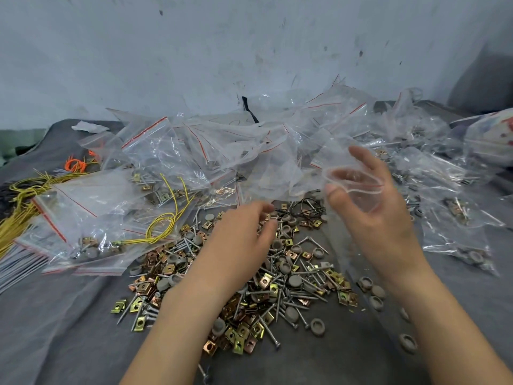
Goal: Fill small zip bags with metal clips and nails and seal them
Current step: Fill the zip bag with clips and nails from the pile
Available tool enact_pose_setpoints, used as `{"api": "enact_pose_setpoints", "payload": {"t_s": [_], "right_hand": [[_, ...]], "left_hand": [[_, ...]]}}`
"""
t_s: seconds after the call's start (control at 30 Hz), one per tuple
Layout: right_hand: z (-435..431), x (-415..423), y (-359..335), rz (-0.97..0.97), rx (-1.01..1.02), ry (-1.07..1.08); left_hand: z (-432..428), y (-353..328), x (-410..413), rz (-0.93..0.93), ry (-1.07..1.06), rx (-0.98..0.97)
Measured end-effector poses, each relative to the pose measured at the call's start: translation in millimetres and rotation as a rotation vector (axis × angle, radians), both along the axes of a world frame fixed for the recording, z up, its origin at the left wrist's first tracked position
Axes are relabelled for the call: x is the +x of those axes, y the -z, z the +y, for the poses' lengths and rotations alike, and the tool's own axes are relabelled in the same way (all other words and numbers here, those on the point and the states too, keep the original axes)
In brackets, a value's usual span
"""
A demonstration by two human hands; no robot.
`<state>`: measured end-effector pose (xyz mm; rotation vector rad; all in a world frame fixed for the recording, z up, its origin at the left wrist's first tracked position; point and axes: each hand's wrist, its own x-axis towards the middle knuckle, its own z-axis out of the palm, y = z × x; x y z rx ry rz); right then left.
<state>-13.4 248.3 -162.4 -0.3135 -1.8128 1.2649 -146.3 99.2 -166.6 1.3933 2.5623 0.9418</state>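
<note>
- The right hand (pixel 380 215) is gripping a small empty zip bag (pixel 358 190), with thumb and fingers holding its mouth open toward the camera, raised above the far right edge of the loose pile.
- The left hand (pixel 241 237) is hovering palm down over the middle of the pile, apart from the right hand. Its fingertips are drawn together, and I cannot tell whether they are pinching anything.
- Under both forearms, brass and copper-coloured metal clips (pixel 265 283), steel nails (pixel 268 330) and round grey caps (pixel 294 282) are lying mixed in one heap on the grey cloth (pixel 69 334). The left forearm is hiding part of it.
- More grey caps are lying in a loose row just beside the right forearm.
- A black wire loop (pixel 308 208) is lying between the two hands, at the heap's far edge.
- Empty red-striped zip bags (pixel 219 145) are piling up behind the hands, crowding the space up to the wall (pixel 249 37).
- Filled bags (pixel 83 218) are lying to the left, with a yellow wire (pixel 163 222) lying over them. More filled bags (pixel 458 220) are lying to the right.
- Orange wire (pixel 76 165) is lying at the far left.
</note>
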Motion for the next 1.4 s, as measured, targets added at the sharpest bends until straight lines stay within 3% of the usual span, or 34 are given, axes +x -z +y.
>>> {"api": "enact_pose_setpoints", "payload": {"t_s": [0.13,0.43,0.73,0.93,1.4], "right_hand": [[3.4,2.5,-4.9,0.13,-0.156,-0.015],[8.2,5.6,-3.3,0.055,-0.082,0.014],[-5.3,-5.7,15.6,-0.384,0.453,0.05],[-14.2,-10.6,16.7,-0.464,0.474,-0.015],[-11.5,-10.2,21.3,-0.485,0.49,0.007]], "left_hand": [[0.1,8.0,5.2,0.181,-0.024,-0.317],[6.2,5.5,4.4,0.228,-0.049,-0.429],[3.7,4.2,-0.4,0.136,0.016,-0.354],[-12.6,3.2,-6.2,0.127,-0.035,-0.373],[-27.5,-1.3,-22.9,-0.113,0.039,-0.155]]}}
